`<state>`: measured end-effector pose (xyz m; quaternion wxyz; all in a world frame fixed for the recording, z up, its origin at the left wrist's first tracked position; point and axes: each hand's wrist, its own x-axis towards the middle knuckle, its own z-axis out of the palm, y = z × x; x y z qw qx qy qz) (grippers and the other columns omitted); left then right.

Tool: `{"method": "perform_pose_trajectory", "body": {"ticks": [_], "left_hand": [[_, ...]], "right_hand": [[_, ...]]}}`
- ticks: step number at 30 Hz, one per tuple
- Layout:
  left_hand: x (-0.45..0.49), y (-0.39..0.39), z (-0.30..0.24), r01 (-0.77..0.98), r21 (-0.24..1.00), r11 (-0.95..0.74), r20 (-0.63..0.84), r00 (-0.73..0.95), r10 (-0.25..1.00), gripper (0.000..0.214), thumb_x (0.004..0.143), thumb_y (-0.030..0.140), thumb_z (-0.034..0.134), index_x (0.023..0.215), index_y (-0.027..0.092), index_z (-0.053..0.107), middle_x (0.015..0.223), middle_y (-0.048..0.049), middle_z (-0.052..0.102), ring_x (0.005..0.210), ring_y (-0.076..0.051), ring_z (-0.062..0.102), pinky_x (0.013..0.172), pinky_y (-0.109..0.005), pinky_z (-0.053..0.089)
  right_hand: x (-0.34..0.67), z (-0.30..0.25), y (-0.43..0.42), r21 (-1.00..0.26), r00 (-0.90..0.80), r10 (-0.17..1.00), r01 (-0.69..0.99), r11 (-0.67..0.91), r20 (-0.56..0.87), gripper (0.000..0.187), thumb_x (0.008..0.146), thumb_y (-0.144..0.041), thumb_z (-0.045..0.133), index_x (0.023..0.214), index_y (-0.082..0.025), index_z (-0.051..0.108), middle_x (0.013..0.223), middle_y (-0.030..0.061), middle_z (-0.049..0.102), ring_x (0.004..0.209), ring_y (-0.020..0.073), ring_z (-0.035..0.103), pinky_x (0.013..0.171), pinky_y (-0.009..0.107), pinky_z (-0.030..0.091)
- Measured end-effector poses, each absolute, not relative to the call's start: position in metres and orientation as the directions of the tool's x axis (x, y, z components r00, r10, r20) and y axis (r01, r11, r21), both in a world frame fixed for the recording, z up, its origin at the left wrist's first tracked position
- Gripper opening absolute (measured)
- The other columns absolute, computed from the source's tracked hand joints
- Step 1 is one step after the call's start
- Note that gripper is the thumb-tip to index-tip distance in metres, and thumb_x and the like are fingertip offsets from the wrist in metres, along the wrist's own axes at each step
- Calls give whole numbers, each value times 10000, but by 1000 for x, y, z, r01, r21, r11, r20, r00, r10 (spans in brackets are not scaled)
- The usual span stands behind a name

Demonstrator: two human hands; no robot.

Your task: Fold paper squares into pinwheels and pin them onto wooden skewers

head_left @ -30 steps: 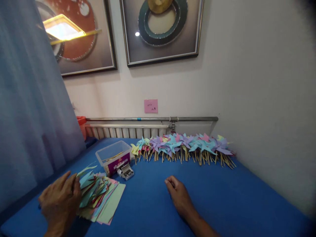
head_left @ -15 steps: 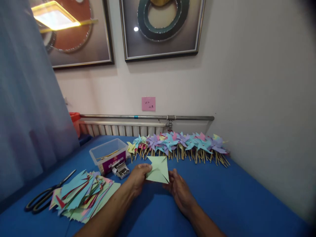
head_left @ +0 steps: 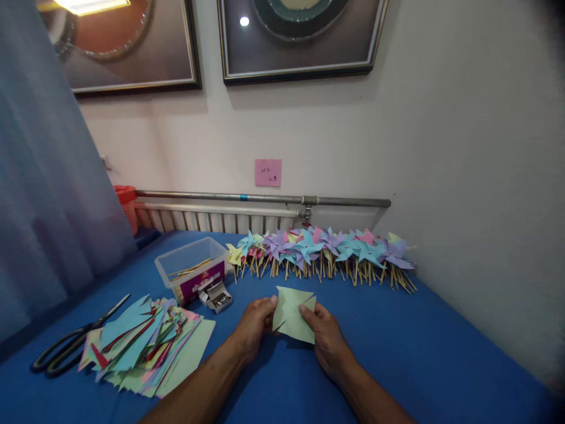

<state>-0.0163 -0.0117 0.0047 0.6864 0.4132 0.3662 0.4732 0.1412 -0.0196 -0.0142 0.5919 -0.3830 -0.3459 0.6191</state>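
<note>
A pale green paper square (head_left: 290, 315), with slits cut inward from its corners, is held up above the blue cloth between both hands. My right hand (head_left: 329, 338) pinches its right side, thumb lying on the front and fingers behind. At the left edge my left hand (head_left: 256, 324) is closed, its thumb tip against the paper; its other fingers are partly hidden. To the left lies a loose pile of cut coloured paper pieces (head_left: 145, 344), with black-handled scissors (head_left: 73, 347) beside it. A small open box of metal pins (head_left: 218, 297) stands beyond my left hand.
A clear plastic tub (head_left: 188, 259) holding thin sticks stands at the back left. Many finished paper pinwheels (head_left: 309, 244) on sticks lie in a row along the back. Behind them a metal pipe (head_left: 212, 196) runs along the wall. A blue curtain (head_left: 48, 176) hangs at left.
My right hand has moved in and now grips the paper square's right side. The square has turned and my left hand has shifted to its edge. The camera view has tilted down.
</note>
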Motion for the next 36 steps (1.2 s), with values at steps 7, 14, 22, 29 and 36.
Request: {"method": "perform_pose_trajectory", "body": {"ticks": [7, 14, 22, 29, 36], "left_hand": [[-13, -6, -3, -225, 971, 74, -79, -14, 997, 415, 499, 451, 871, 625, 142, 625, 496, 35, 561, 444, -72, 415, 471, -215, 291], [-14, -6, -3, -243, 969, 43, -55, -44, 998, 388, 511, 427, 858, 644, 136, 638, 525, 20, 599, 462, -86, 464, 490, -220, 350], [-8, -10, -3, -257, 966, 28, -23, 22, 999, 399, 488, 411, 872, 630, 133, 624, 559, -1, 627, 484, -103, 510, 523, -241, 413], [-7, -10, -6, -234, 972, 35, -35, 4, 999, 403, 548, 476, 818, 585, 153, 580, 494, 30, 546, 449, -83, 434, 472, -222, 340], [-11, -7, -3, -170, 985, 10, -26, -95, 995, 390, 558, 492, 784, 634, 153, 609, 508, 37, 538, 458, -85, 407, 469, -226, 319]], "right_hand": [[140, -7, -26, -858, -54, 997, -507, -79, -60, 465, 653, -429, 874, 998, -156, 722, 900, 90, 796, 868, 292, 743, 792, 398, 578], [140, -5, -29, -875, -151, 988, -473, -102, -33, 472, 705, -427, 839, 1062, -147, 712, 945, 109, 793, 891, 290, 740, 832, 413, 564], [138, -21, -24, -925, -47, 997, -373, -68, -55, 571, 632, -478, 869, 1049, -127, 698, 878, 98, 795, 751, 267, 744, 725, 370, 568], [137, -27, -19, -960, 23, 996, -271, -72, -81, 552, 618, -491, 849, 1005, -122, 713, 775, 84, 786, 700, 270, 739, 631, 333, 564], [138, -34, -15, -980, -1, 998, -189, -60, -61, 520, 642, -483, 819, 1004, -125, 714, 788, 92, 783, 699, 263, 741, 604, 318, 573]]}}
